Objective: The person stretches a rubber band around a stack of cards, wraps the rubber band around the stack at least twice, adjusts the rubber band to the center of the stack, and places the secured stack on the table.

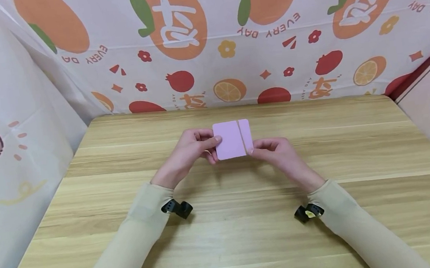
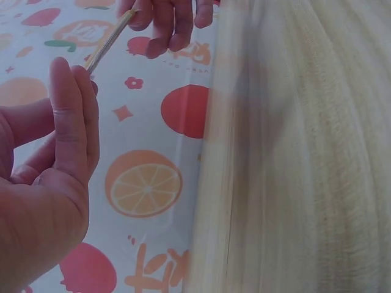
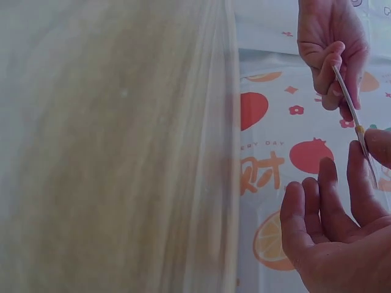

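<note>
A thin pink square pad with rounded corners is held up over the table in the head view. A narrow tan elastic band runs round it near its right side. My left hand pinches the left edge, thumb on the front face and fingers behind. At the lower right corner, close to the band, my right hand pinches the pad between thumb and index finger. Both wrist views show the pad nearly edge-on, as a slim strip. The pad's back is hidden in the head view.
Beneath the hands lies a wood-grain table. A white curtain printed with fruit hangs along its far edge, and another printed cloth hangs on the left. Dark cameras are strapped to both wrists.
</note>
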`<state>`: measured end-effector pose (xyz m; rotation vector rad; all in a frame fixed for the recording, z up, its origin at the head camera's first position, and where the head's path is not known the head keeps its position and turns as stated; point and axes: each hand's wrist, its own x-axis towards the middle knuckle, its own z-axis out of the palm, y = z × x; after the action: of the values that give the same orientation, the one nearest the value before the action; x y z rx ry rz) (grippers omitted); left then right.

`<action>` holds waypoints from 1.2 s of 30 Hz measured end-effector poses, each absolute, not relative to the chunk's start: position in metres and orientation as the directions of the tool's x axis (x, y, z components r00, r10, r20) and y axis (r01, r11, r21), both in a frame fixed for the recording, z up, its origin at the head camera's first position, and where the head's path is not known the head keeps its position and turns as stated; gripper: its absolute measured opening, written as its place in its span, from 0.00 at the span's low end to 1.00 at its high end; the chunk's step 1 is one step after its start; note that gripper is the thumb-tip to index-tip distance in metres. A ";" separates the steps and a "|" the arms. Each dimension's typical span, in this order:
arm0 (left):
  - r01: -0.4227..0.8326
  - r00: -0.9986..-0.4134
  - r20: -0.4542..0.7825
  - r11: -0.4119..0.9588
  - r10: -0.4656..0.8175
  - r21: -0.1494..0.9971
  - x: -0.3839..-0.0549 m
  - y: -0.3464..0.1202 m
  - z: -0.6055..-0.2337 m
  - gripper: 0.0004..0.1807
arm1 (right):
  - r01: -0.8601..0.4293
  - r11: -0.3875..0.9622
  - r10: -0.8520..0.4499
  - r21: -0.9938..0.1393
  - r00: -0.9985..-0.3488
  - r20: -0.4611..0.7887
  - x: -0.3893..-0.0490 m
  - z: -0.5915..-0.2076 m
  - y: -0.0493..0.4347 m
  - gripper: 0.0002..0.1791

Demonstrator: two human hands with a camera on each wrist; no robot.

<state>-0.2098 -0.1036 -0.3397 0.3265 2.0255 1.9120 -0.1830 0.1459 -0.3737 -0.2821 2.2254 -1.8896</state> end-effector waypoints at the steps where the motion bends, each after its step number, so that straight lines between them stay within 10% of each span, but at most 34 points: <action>1: -0.060 -0.919 -0.084 0.072 0.386 0.996 -0.210 -0.104 -0.339 0.09 | -0.010 0.166 -0.282 -0.986 -0.959 -0.038 -0.183 -0.374 0.145 0.16; 36: -0.048 -0.943 -0.071 0.080 0.324 0.996 -0.199 -0.091 -0.342 0.08 | 0.099 0.133 -0.290 -0.986 -0.947 -0.135 -0.177 -0.375 0.137 0.16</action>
<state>-0.1991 -0.0911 -0.3417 0.2769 2.0867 1.9421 -0.1770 0.1369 -0.3753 -0.1861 2.1215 -1.8834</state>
